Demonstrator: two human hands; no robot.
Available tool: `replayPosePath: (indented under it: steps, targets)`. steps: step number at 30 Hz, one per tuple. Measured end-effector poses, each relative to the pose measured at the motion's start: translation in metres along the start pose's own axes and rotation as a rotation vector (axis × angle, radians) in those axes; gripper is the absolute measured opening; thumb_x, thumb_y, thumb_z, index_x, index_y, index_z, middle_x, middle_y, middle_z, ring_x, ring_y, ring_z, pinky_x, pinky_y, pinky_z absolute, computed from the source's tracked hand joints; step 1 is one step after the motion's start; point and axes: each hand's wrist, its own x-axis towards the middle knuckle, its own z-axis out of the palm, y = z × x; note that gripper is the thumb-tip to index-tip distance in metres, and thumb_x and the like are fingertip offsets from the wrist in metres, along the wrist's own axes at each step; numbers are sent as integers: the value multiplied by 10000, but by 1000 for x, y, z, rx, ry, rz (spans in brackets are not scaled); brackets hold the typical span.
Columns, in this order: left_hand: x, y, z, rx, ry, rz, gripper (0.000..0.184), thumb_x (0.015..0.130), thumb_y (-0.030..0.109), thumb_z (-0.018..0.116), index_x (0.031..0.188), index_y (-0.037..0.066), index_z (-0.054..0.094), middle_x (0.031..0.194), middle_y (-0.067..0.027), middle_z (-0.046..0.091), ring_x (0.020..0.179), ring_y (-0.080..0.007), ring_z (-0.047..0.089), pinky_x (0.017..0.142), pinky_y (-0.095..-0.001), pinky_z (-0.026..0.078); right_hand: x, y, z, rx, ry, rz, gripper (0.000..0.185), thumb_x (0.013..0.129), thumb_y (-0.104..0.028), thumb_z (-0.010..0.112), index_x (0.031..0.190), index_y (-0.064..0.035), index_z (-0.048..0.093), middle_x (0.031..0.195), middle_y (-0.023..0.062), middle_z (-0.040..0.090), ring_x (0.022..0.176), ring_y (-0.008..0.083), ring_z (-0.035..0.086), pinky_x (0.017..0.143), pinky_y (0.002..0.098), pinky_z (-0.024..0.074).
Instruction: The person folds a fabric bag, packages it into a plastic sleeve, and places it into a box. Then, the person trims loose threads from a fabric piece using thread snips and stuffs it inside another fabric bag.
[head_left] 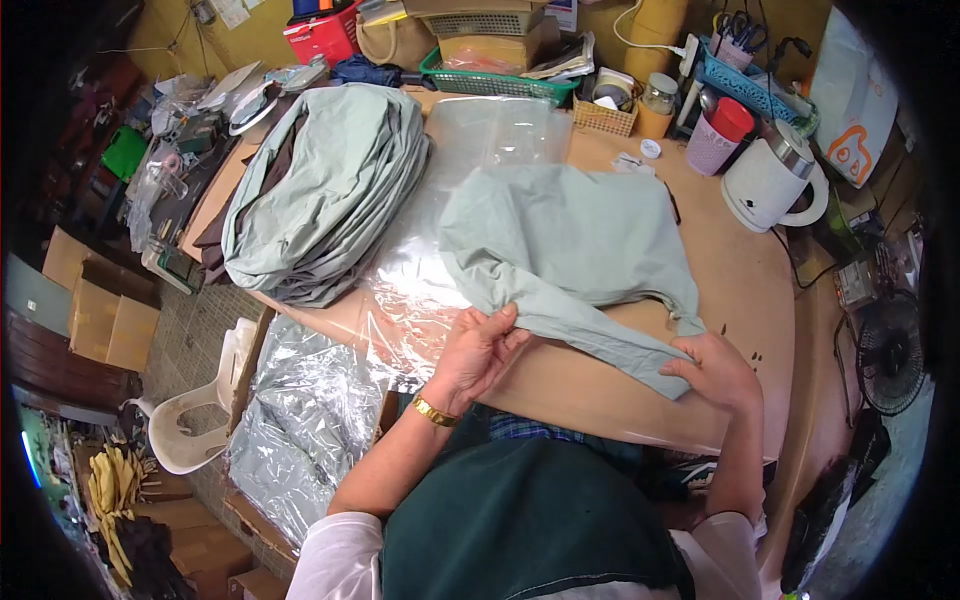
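A pale grey-green garment (pixel 590 230) lies on the tan table in front of me, with a long sleeve-like strip (pixel 600 335) stretched along its near side. My left hand (pixel 478 350), with a gold watch (pixel 434 410) at the wrist, pinches this strip at its left end between thumb and fingers. At the other end, my right hand (pixel 715 370) is closed on the cloth close to the table's near edge. To the left rises a thick pile of similar grey-green garments (pixel 330 180). Clear plastic bags (pixel 415 260) lie between the pile and the garment.
A white electric kettle (pixel 772 180), a pink cup (pixel 715 135) and a jar (pixel 660 93) stand at the back right. Baskets (pixel 500 85) line the far edge. Plastic-wrapped cloth (pixel 305 410) sits in a box below left, near a white chair (pixel 205 420).
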Motion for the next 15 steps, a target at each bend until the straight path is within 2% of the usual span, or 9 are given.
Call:
replayPosePath:
  steps: [2, 4, 6, 8, 12, 15]
  targets:
    - [1, -9, 27, 59, 95, -50, 193, 938, 52, 600, 755, 4, 639, 859, -77, 665, 858, -139, 663, 799, -296, 577, -13, -2, 8, -109, 570, -301, 234, 773, -104, 705, 981, -20, 640, 890, 108, 610, 859, 234, 606, 780, 330, 469]
    - [4, 0, 49, 139, 143, -67, 199, 937, 56, 603, 744, 12, 628, 842, -65, 658, 840, -130, 656, 806, -301, 575, 9, -40, 27, 180, 874, -585, 277, 750, -89, 722, 997, -7, 626, 879, 109, 597, 834, 253, 601, 753, 347, 460]
    - [1, -15, 51, 147, 206, -106, 207, 937, 59, 606, 733, 20, 618, 825, -53, 652, 821, -121, 649, 813, -306, 574, 20, -74, 45, 163, 935, -703, 255, 738, -89, 733, 965, -14, 644, 895, 124, 600, 816, 279, 597, 758, 368, 450]
    - [0, -28, 25, 189, 34, -80, 237, 948, 77, 594, 715, 39, 592, 795, -29, 633, 797, -107, 634, 825, -312, 574, 39, -111, 51, -105, 1092, -739, 169, 754, -142, 736, 883, -64, 658, 890, 80, 610, 841, 269, 598, 815, 377, 431]
    - [-5, -24, 20, 87, 68, -44, 273, 963, 102, 576, 694, 55, 574, 775, -14, 616, 780, -102, 629, 833, -313, 575, 85, -112, 54, -183, 1025, -815, 79, 762, -86, 705, 808, -54, 649, 817, 70, 619, 748, 264, 586, 743, 380, 427]
    - [-7, -23, 16, 52, 25, -48, 266, 973, 119, 564, 712, 67, 569, 755, -9, 605, 771, -93, 628, 839, -316, 575, 88, -118, 51, -76, 1068, -879, 59, 781, -69, 683, 776, -59, 625, 756, 47, 613, 708, 257, 580, 727, 378, 420]
